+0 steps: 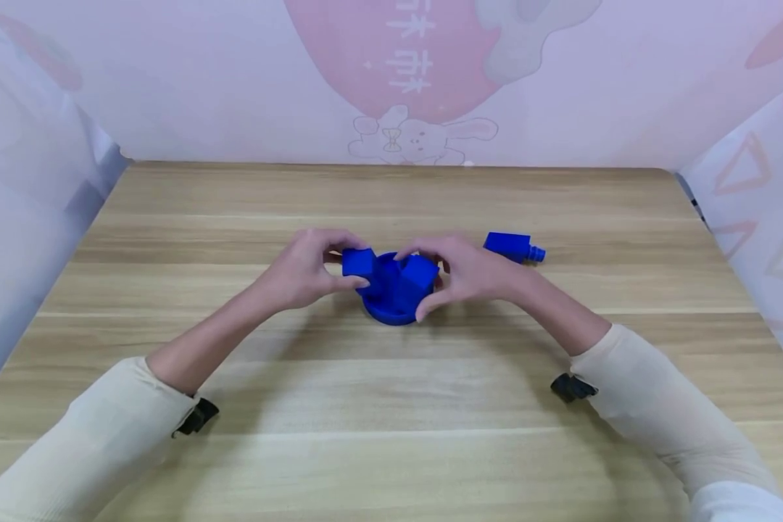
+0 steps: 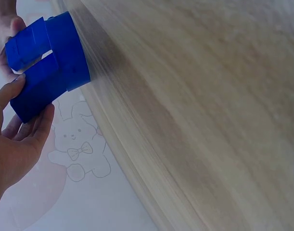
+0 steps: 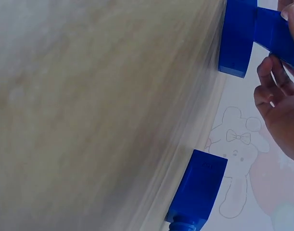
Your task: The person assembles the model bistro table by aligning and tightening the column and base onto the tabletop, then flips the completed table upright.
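Observation:
A shallow round blue tray (image 1: 394, 317) stands on the table between both hands. Thumb and fingers of my left hand (image 1: 303, 272) pinch a box-shaped blue piece (image 1: 357, 262) at the tray's left side. In the left wrist view this blue piece (image 2: 35, 89) leans outward from the round tray (image 2: 72, 50). My right hand (image 1: 470, 270) curls round a second box-shaped blue piece (image 1: 420, 274) at the tray's right side, thumb toward me and fingers behind. The right wrist view shows that piece (image 3: 276, 36) tilted out of the tray, fingertips against its underside. The lower ends of both pieces are hidden.
Behind my right wrist, a blue box-shaped piece with a narrow ridged neck (image 1: 509, 246) lies on its side. The wooden table (image 1: 391, 406) ends at a pale wall (image 1: 202, 94) with rabbit drawings. Fabric-like panels stand to the left and right.

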Tool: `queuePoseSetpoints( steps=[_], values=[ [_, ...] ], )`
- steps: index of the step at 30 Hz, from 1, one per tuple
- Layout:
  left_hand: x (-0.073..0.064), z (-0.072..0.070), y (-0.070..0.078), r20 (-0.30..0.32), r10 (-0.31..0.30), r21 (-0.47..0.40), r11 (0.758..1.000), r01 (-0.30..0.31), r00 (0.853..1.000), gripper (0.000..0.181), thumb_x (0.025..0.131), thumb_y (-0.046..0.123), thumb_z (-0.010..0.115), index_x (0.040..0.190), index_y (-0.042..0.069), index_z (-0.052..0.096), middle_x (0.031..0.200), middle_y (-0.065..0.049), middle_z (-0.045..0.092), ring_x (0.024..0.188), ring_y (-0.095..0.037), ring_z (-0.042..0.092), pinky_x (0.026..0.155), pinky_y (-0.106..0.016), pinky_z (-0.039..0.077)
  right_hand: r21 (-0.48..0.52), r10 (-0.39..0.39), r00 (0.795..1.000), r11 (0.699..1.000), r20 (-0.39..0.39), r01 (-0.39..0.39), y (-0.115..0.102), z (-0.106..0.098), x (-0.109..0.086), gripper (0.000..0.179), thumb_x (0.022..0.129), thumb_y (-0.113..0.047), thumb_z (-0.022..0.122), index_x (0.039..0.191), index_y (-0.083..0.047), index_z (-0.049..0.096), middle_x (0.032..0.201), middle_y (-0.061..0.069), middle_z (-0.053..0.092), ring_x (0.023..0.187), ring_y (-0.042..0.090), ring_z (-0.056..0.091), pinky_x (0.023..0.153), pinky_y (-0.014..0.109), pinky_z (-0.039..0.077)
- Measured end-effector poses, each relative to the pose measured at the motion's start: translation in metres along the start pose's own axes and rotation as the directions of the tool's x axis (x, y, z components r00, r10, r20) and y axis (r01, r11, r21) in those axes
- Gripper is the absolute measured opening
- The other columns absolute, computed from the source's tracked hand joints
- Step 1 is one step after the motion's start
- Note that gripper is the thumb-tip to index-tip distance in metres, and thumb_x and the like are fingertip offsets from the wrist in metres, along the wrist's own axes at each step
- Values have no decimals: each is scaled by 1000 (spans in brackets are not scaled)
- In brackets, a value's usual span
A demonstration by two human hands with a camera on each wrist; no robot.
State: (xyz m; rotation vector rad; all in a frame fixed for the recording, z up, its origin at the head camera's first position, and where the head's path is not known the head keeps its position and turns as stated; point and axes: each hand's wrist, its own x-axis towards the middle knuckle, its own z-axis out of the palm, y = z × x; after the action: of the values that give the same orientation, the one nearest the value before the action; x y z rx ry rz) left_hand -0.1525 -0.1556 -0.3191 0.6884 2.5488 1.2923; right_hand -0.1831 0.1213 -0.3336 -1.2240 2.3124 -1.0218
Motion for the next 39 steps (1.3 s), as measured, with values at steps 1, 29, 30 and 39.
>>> queuePoseSetpoints(
  steps=[1,29,30,39],
  values=[
    [0,1,0,0,0,-2,1000,0,1000,40,84,-2,84,120,-11,69,116,-23,72,109,-35,69,98,-49,57,5,-1,1000,1000,9,1,0,0,-1,75,75,-29,96,138,-8,61,120,5,68,90,22,56,70,41,49],
    [3,1,-5,-15,2,3,1000,-2,1000,41,83,-2,85,120,-12,69,117,-23,71,109,-35,69,97,-48,57,17,-72,994,997,78,71,-4,-9,-11,56,84,-12,86,136,-11,63,124,3,63,99,22,55,70,45,51],
    [4,1,-4,-17,3,5,1000,-3,1000,42,83,-2,85,120,-11,69,117,-23,72,108,-35,69,97,-47,58,29,-76,995,997,65,74,-3,-10,-12,50,85,-10,85,132,-11,66,119,2,64,96,23,55,68,43,50],
    [5,1,-4,-25,19,16,1000,-18,1000,39,83,-1,85,118,-11,70,113,-22,73,106,-34,69,96,-46,58,-94,-112,992,990,-53,107,-4,-5,-10,37,78,-16,92,110,-7,75,88,-2,62,82,26,60,66,37,47]
  ],
)
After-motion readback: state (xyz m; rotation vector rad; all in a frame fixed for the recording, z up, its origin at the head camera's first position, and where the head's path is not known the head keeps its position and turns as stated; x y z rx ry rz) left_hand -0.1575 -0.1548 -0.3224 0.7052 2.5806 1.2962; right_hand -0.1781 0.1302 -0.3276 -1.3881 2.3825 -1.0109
